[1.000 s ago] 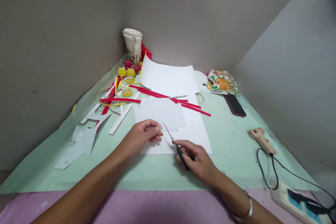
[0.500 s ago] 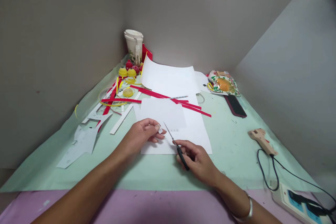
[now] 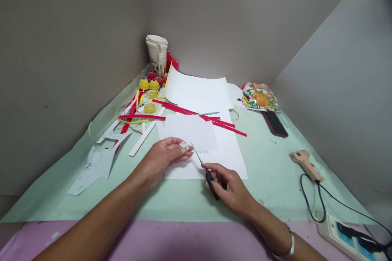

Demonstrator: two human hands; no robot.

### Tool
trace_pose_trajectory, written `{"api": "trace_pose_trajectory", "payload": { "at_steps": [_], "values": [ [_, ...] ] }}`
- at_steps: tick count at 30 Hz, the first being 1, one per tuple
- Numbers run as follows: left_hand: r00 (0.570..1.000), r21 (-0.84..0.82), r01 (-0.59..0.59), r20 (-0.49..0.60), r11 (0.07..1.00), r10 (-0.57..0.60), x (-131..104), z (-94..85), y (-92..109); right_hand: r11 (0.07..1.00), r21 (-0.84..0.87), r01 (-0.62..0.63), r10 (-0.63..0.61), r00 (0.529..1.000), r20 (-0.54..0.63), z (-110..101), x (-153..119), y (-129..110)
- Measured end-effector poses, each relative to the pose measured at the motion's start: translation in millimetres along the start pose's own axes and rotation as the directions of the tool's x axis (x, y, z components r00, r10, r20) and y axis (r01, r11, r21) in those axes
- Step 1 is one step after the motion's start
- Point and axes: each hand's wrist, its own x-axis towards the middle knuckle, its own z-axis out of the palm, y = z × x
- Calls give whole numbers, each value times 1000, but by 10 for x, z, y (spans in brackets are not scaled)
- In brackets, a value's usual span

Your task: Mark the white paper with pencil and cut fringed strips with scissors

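Between the thumb and fingers of my left hand (image 3: 167, 155) is a small piece of white paper (image 3: 184, 146). My right hand (image 3: 231, 187) grips scissors (image 3: 210, 177) by their black handles, and the thin blades point up and left, close to the paper piece. The blades look nearly closed and seem apart from the paper. Under both hands lie white paper sheets (image 3: 228, 159), one carrying a row of small printed marks.
Red strips (image 3: 190, 110) and a pencil (image 3: 210, 113) lie behind the sheets. Paper scraps (image 3: 98, 163) and yellow round pieces (image 3: 149, 108) are at left, near a lidded cup (image 3: 157, 53). At right are a phone (image 3: 275, 124), a glue gun (image 3: 306, 164) and a power strip (image 3: 346, 234).
My left hand has turned the small paper piece so that more of its face shows. The scissors have barely shifted in my right hand.
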Motion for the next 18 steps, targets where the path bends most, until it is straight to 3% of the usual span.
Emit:
{"api": "trace_pose_trajectory", "payload": {
  "at_steps": [18],
  "values": [
    [1000, 30, 19, 12, 999, -19, -1, -28, 32, 989, -130, 67, -68, 998, -3, -3, 17, -17]
  ]
}}
